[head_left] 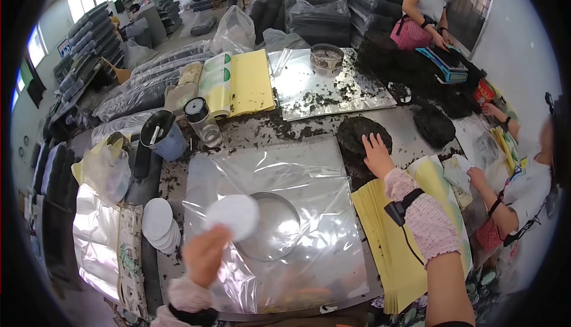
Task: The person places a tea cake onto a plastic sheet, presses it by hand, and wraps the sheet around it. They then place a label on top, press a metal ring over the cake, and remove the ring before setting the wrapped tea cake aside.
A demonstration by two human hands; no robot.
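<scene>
Fingers of the left hand (205, 255), at seven o'clock in the head view, are closed in a pinch on the lower edge of a white paper disc (233, 215). The disc overlaps the rim of a metal ring (298, 227) under a clear plastic sheet (321, 178). The right hand (377, 154) lies spread flat, gripping nothing, on a dark pressed cake (354, 130) at one o'clock from the ring. A stack of white discs (158, 223) sits at nine o'clock from the ring, with yellow sheets (386, 238) at three o'clock.
</scene>
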